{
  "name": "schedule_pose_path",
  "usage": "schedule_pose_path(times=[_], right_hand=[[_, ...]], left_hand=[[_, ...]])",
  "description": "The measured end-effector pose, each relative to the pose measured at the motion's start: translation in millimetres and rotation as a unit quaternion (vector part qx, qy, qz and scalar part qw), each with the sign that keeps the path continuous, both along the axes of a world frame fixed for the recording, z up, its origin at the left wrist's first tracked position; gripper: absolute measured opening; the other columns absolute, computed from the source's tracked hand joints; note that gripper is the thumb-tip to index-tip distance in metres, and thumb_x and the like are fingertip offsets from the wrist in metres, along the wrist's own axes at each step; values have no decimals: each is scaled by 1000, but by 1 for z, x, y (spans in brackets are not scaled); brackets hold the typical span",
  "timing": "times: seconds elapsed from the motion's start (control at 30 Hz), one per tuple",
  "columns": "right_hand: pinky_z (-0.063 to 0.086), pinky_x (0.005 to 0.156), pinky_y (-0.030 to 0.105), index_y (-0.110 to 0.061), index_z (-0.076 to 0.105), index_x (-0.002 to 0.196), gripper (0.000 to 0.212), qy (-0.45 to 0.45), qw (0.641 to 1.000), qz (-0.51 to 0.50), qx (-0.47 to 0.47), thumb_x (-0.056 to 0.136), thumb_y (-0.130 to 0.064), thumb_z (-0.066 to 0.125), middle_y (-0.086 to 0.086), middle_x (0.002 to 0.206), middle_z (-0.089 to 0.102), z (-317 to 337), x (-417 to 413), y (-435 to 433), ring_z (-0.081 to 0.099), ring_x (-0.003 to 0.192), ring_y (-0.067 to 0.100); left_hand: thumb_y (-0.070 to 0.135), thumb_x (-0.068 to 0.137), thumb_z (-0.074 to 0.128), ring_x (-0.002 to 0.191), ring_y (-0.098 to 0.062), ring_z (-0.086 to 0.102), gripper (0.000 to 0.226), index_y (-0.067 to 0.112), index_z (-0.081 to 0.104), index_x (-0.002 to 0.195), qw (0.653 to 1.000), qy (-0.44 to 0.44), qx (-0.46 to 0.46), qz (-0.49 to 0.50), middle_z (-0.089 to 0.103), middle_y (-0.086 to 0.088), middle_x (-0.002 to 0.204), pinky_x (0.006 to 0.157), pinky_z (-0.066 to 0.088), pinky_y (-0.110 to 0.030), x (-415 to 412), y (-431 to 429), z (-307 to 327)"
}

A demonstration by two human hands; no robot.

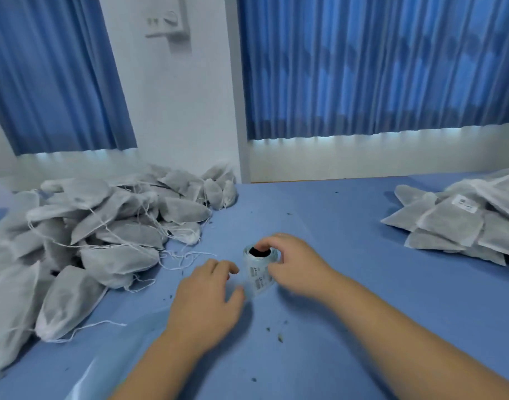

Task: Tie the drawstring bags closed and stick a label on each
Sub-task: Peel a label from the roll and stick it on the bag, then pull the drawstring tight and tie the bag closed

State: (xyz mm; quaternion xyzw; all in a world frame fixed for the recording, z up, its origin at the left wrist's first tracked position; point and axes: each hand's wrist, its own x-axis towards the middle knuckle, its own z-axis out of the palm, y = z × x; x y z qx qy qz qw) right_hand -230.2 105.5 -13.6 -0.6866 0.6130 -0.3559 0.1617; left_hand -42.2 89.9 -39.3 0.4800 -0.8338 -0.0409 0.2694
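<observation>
One label roll (260, 265) on desk (363, 284), gripped by right hand (293, 264), left hand (207, 295) at its loose strip, hold unclear; large loose-stringed bag heap (88, 241) left of roll apparently outstanding, smaller labelled stack (455, 223) right of roll apparently done.

Print on the label roll (260, 272) is too blurred to read; the bag pile (74, 241) at the left edge of the table (348, 269) is cut off

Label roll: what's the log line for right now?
right hand: grips label roll | left hand: open, beside roll | bags: untouched
</observation>
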Motion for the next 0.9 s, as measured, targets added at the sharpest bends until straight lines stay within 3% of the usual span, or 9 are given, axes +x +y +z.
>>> schedule_pose_path(times=[0.07, 0.13, 0.23, 0.33, 0.47, 0.57, 0.67, 0.77, 0.9], right_hand=[[37, 89, 14, -18, 60, 122, 46, 71, 997, 16, 22, 79, -2, 55, -3, 123, 56, -1, 4, -5, 53, 105, 6], [38, 96, 20, -21, 56, 125, 48, 123, 991, 15, 43, 81, -5, 54, -5, 125, 53, -2, 5, -8, 52, 114, 13], [47, 89, 34, -28, 50, 124, 44, 174, 983, -25, 60, 82, -14, 53, -8, 119, 55, -2, 5, -12, 54, 105, 16], [47, 80, 33, -29, 49, 123, 41, 194, 977, -64, 59, 83, -18, 51, -6, 114, 55, 0, 7, -16, 53, 96, 18], [49, 84, 37, -27, 52, 117, 34, 166, 982, -86, 30, 85, -16, 48, -5, 117, 51, -9, 20, -16, 55, 100, 21], [51, 75, 37, -27, 51, 121, 34, 123, 986, -109, -34, 89, -16, 48, -9, 121, 42, -24, 30, -8, 58, 91, 20], [51, 73, 38, -26, 49, 128, 39, 117, 988, -80, -59, 90, -18, 50, -12, 122, 37, -31, 32, -5, 57, 82, 14], [50, 70, 36, -27, 51, 125, 37, 98, 991, -58, -75, 90, -18, 52, -17, 115, 35, -31, 30, -3, 52, 71, 4], [49, 70, 34, -29, 53, 122, 34, 75, 994, -37, -75, 90, -19, 52, -20, 112, 36, -31, 32, 3, 52, 68, 4]], left_hand=[[40, 90, 49, 113, -15, 52, 31, 34, 51, 121, 996, -84, 18, 23, 58, 13, 117, 87, 38, -31, 9, -2, -4], [35, 87, 49, 108, -17, 55, 26, 33, 53, 112, 995, -86, 30, 36, 61, 12, 112, 76, 33, -29, 12, -2, -2], [29, 85, 49, 97, -21, 58, 13, 27, 56, 96, 995, -62, 28, 71, 65, 6, 100, 69, 29, -30, 18, -5, 4], [29, 87, 46, 94, -23, 57, 10, 25, 54, 89, 989, -80, 8, 122, 66, 4, 96, 69, 29, -31, 29, -12, 11], [26, 89, 44, 95, -24, 58, 10, 27, 53, 86, 987, -94, 53, 120, 66, 1, 98, 70, 35, -32, 45, -24, 17], [25, 89, 43, 94, -22, 58, 17, 26, 58, 83, 991, -28, 89, 95, 66, 3, 98, 73, 44, -32, 54, -28, 21], [25, 90, 45, 99, -23, 58, 18, 22, 63, 94, 992, -6, 45, 120, 62, 2, 108, 77, 44, -33, 64, -37, 26], [23, 90, 51, 105, -29, 55, 27, 18, 51, 117, 969, -125, -31, 211, 47, -5, 121, 71, 35, -34, 78, -46, 32], [24, 89, 56, 107, -32, 55, 39, 13, 40, 122, 936, -202, -41, 285, 40, -9, 125, 67, 35, -36, 96, -58, 34]])
